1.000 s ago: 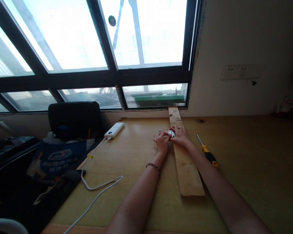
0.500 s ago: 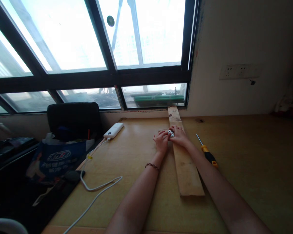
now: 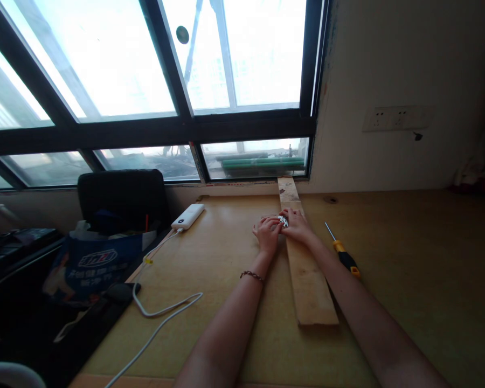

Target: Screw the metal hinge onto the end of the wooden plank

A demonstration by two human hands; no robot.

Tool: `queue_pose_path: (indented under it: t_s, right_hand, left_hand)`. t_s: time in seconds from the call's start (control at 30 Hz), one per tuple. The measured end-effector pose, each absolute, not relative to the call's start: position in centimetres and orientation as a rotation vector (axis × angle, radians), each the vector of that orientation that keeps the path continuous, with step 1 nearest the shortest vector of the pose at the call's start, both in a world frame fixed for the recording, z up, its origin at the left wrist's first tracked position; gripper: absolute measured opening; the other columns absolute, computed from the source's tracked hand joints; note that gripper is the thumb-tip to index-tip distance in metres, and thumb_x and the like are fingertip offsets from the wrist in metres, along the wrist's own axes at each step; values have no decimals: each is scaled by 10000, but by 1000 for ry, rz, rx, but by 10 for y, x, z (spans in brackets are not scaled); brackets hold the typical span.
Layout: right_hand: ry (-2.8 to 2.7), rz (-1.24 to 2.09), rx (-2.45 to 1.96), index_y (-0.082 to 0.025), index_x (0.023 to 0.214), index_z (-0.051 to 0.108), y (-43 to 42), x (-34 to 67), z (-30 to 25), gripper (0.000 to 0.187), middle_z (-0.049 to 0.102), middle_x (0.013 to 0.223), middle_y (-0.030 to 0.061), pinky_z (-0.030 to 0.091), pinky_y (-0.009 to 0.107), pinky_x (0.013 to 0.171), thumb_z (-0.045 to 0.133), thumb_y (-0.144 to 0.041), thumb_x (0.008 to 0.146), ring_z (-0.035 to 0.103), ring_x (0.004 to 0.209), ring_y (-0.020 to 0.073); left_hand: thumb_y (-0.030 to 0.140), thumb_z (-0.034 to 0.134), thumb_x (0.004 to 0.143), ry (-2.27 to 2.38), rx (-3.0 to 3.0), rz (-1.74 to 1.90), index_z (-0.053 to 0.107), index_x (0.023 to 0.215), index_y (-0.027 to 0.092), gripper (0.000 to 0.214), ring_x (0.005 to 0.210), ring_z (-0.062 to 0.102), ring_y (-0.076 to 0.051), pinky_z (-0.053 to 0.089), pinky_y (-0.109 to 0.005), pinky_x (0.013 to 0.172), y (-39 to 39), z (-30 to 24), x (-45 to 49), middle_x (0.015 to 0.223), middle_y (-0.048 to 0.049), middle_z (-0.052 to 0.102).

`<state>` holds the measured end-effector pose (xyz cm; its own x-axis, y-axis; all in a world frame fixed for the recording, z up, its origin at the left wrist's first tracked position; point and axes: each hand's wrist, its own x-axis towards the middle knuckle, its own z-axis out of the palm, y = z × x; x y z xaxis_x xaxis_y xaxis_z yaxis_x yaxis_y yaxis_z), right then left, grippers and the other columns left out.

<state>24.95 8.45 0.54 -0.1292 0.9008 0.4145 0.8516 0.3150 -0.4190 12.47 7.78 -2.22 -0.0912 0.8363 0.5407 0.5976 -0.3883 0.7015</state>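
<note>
A small silvery metal hinge (image 3: 283, 221) is pinched between my two hands over a long wooden board (image 3: 311, 280). From the left, my left hand (image 3: 268, 233) grips the hinge's edge with closed fingers. On the other side my right hand (image 3: 296, 224) closes on it, resting against the board. Fingers cover part of the hinge. To the right of my right forearm lies a screwdriver (image 3: 343, 257) with a yellow and black handle, its shaft pointing toward the wall.
A white power bank (image 3: 188, 216) with a white cable (image 3: 165, 312) lies on the table's left side. Beyond that edge stand a black chair (image 3: 123, 199) and a blue bag (image 3: 92, 264). The window (image 3: 242, 129) and a wall socket strip (image 3: 398, 118) are behind the table.
The hinge's visible face has tilted slightly between my fingers. Both hands keep nearly the same place, and the board and screwdriver have not moved.
</note>
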Motion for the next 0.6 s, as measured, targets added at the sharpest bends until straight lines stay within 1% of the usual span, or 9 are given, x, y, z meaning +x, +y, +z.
queue_pose_path:
  t_s: [0.13, 0.23, 0.37, 0.5, 0.6]
  right_hand:
    - [-1976, 114, -1546, -207, 1129, 459, 85, 249, 5, 548, 567, 1166, 57, 343, 396, 902, 608, -375, 629, 454, 1051, 251]
    - [-1971, 113, -1553, -209, 1127, 459, 85, 249, 5, 538, 569, 1160, 57, 340, 393, 904, 604, -351, 628, 452, 1053, 248]
    - [-1972, 115, -1571, -207, 1130, 454, 86, 249, 4, 567, 574, 1141, 69, 350, 395, 885, 618, -366, 612, 464, 1026, 253]
    - [-1978, 120, -1555, -208, 1120, 461, 86, 249, 4, 571, 570, 1148, 70, 349, 393, 882, 629, -394, 607, 459, 1034, 260]
    - [-1972, 106, -1540, -206, 1108, 464, 86, 249, 4, 567, 573, 1146, 68, 345, 389, 877, 638, -408, 608, 463, 1025, 262]
  left_hand:
    - [358, 570, 758, 1572, 1947, 1506, 682, 776, 305, 125, 1056, 493, -217, 108, -500, 1014, 76, -22, 125, 981, 10, 667]
    - [322, 581, 752, 1580, 1965, 1526, 683, 785, 306, 108, 1055, 493, -218, 107, -513, 1013, 76, -23, 125, 975, 11, 668]
    - [268, 602, 734, 1607, 1981, 1517, 682, 788, 303, 102, 1057, 490, -222, 124, -518, 1010, 76, -22, 125, 971, 6, 669]
    - [299, 608, 731, 1602, 1963, 1488, 676, 785, 292, 88, 1048, 496, -221, 127, -511, 1010, 77, -21, 124, 960, 3, 672]
    - [316, 615, 724, 1568, 1931, 1508, 662, 795, 301, 87, 1051, 498, -211, 128, -497, 1013, 77, -21, 123, 939, 20, 670]
